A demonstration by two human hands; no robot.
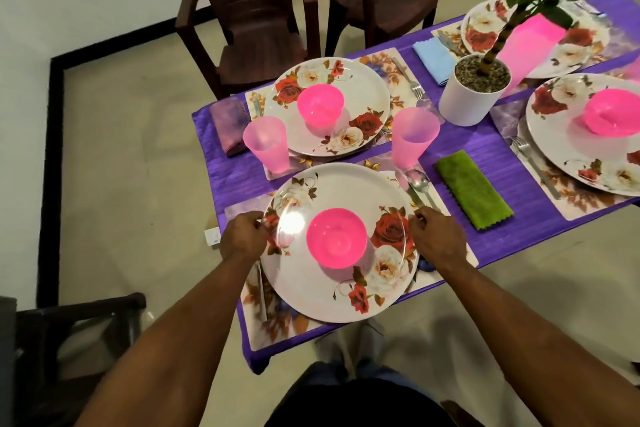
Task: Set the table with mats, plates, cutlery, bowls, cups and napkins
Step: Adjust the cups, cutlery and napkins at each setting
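Two hands on the near plate (341, 291): left hand (244, 235) pinches its left rim, right hand (437, 237) pinches the right rim. Pink bowl (336, 237) sits mid-plate. The plate lies on a floral mat (258, 319) at the table's (235, 180) near edge. Step looks like squaring the plate: best nudged level and slowly so the bowl doesn't slide, and kept off the spoon (417, 181) just beside the rim. Purple cloth covers the table; three more settings, potted plant (477, 90), green napkin (472, 189). Brown chairs (249, 21) beyond, pale tiled floor.

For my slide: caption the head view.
Both hands, left hand and right hand, grip the round floral plate holding a pink plastic bowl.
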